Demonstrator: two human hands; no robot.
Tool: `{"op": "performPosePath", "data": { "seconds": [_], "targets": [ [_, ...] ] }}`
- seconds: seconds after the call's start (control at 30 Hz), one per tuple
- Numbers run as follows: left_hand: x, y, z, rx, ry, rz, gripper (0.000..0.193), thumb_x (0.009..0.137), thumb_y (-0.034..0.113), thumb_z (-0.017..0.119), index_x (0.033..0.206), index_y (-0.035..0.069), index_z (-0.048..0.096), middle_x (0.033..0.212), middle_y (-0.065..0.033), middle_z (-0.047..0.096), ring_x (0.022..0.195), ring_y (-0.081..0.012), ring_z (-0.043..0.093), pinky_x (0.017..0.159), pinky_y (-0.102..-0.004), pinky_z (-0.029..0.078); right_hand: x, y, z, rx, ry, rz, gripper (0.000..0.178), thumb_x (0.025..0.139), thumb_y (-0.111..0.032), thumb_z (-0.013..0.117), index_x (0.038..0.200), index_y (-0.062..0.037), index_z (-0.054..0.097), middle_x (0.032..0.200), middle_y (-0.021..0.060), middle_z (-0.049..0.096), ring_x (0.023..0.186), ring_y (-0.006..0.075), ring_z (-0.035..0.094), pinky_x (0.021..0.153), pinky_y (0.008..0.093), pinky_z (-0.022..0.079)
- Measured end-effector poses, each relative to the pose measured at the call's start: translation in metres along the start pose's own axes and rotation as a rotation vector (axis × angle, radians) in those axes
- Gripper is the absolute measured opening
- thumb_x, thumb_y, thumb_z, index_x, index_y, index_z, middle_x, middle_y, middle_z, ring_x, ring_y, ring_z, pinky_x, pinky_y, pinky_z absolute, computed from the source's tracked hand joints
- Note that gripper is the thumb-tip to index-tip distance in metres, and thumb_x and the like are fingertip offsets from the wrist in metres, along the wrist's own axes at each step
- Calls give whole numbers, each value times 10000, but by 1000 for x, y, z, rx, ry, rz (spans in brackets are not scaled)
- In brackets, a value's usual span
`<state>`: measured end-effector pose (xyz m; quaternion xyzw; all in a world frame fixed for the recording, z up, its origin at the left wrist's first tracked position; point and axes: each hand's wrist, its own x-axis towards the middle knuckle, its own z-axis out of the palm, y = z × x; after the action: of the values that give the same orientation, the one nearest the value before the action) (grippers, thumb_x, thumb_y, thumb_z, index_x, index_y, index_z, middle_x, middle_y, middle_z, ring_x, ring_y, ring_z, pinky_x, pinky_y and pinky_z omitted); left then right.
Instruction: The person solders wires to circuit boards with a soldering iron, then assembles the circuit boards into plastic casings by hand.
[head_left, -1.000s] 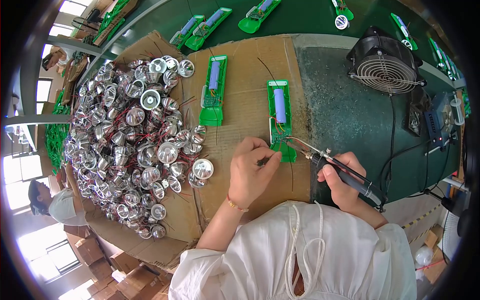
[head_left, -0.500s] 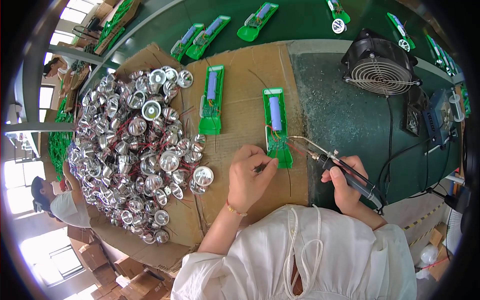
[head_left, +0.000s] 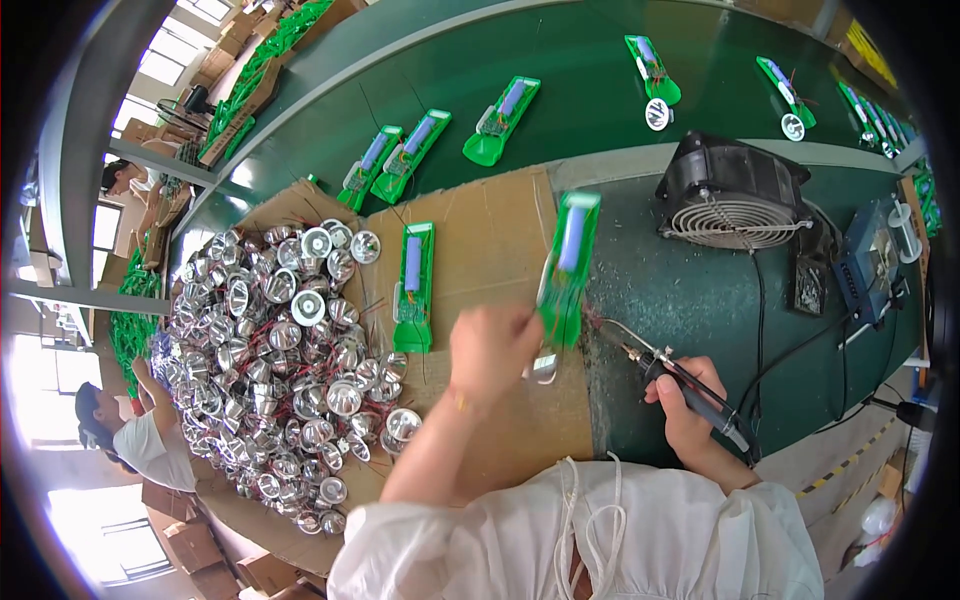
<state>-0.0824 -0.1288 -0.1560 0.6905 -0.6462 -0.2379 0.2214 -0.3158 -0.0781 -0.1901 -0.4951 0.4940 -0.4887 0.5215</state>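
Note:
My left hand (head_left: 488, 350), blurred by motion, is closed on the lower left edge of a green flashlight housing (head_left: 563, 315). This housing tilts over the cardboard's right edge, with a purple battery cell, a circuit board and wires in it. Below my fingers shows a shiny reflector cup (head_left: 542, 368); whether it hangs by its wires I cannot tell. In my right hand (head_left: 685, 400) is a soldering iron (head_left: 705, 402) with a thin curved feed tube, its tip pointing left toward the housing, apart from it. Another green housing (head_left: 412, 290) lies flat on the cardboard to the left.
A heap of reflector cups (head_left: 290, 370) fills the left side on a cardboard sheet (head_left: 490, 240). At the right stand a black fan (head_left: 735, 190) and a blue soldering station (head_left: 865, 260) with cables. Several green housings lie along the green belt (head_left: 570, 60) beyond.
My left hand has taken hold of the housing and moved it up and away, tilting it. A reflector cup now shows below it. The iron's tip has drawn back; the view has tipped upward.

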Motion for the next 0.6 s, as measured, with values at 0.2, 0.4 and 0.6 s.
{"op": "performPosePath", "data": {
  "seconds": [0.2, 0.4, 0.6],
  "targets": [
    [181, 16, 12, 195, 158, -154, 272, 699, 356, 637, 728, 88, 672, 747, -129, 630, 752, -287, 611, 642, -385, 488, 0, 9, 4, 10, -36, 63, 161, 816, -84, 589, 873, 3, 466, 699, 98, 618, 631, 129, 603, 586, 261, 489],
    [205, -19, 3, 641, 528, -71, 506, 651, 322, 693, 1066, 96, 511, 1001, -116, 546, 998, -291, 508, 807, -381, 431, -3, -1, 4, -73, -48, 82, 166, 810, -85, 600, 872, -2, 471, 700, 84, 618, 631, 128, 598, 580, 259, 480],
    [103, -27, -1, 295, 321, 50, 401, 651, 277, 660, 956, 77, 493, 890, -136, 549, 817, -312, 575, 686, -409, 489, 0, 6, 9, -23, 5, 66, 118, 828, -68, 547, 872, 2, 463, 662, 93, 562, 572, 119, 546, 555, 254, 470]
  ]
}}
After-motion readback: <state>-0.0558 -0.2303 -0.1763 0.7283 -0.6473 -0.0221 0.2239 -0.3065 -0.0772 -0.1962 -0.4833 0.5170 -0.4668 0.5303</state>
